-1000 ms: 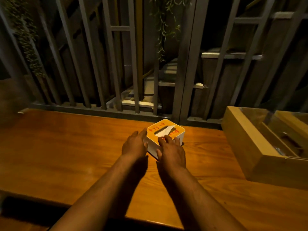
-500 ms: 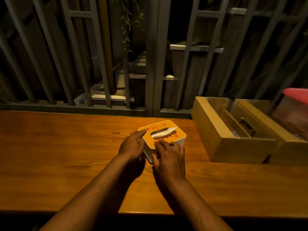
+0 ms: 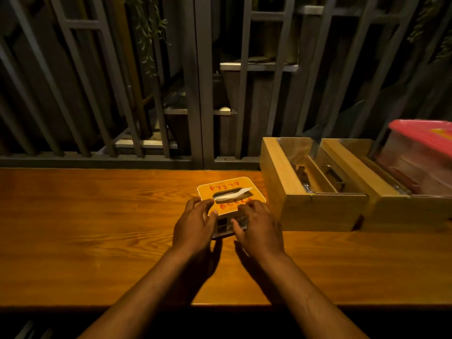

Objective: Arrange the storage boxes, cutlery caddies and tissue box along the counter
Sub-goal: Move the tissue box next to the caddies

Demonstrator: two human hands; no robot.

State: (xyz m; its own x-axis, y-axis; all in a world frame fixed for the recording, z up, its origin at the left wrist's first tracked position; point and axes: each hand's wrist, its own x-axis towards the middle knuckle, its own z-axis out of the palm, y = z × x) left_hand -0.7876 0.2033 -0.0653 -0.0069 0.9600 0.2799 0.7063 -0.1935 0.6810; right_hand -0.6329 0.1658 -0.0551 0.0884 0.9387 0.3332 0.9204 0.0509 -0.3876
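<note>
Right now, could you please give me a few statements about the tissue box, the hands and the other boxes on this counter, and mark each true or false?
1. Both hands are on the tissue box. True: the left hand and the right hand grip its near side.
2. The tissue box has a blue top. False: the top is orange with red writing.
3. A tissue sticks out of the slot. True.
4. The wooden caddy stands to the left of the tissue box. False: it stands to the right.
5. The container with a pink lid sits at the far right. True.
6. The tissue box touches the wooden caddy. False: a strip of counter shows between them.
</note>
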